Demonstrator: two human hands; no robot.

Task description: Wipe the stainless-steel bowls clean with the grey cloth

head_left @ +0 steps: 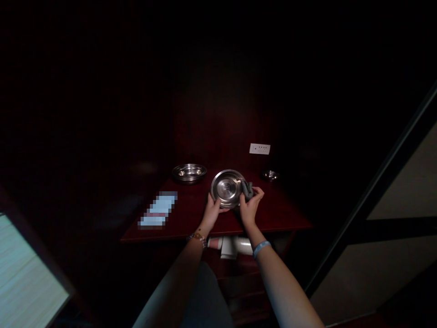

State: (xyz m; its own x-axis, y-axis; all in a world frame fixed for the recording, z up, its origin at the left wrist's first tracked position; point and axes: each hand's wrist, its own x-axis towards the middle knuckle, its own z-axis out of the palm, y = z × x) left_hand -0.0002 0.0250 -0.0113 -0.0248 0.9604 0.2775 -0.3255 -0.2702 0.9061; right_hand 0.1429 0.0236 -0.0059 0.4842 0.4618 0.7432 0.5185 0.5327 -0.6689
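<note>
A round shiny metal bowl (226, 187) is held tilted above the dark red table (153, 233), its inside facing me. My left hand (212, 212) grips its lower left rim, thumb on the inside. At the bowl's right side, my right hand (251, 205) has its fingers closed round a dark grey cloth (247, 189), which touches the rim. A bracelet is on my left wrist and a light blue band on my right.
Stacked metal dishes (189, 173) stand at the back left, and a small metal bowl (271, 175) at the back right. A blurred pale sheet (159, 210) lies at left. A white socket panel (260, 149) is on the wall. White and pink items (229, 247) sit under the tabletop.
</note>
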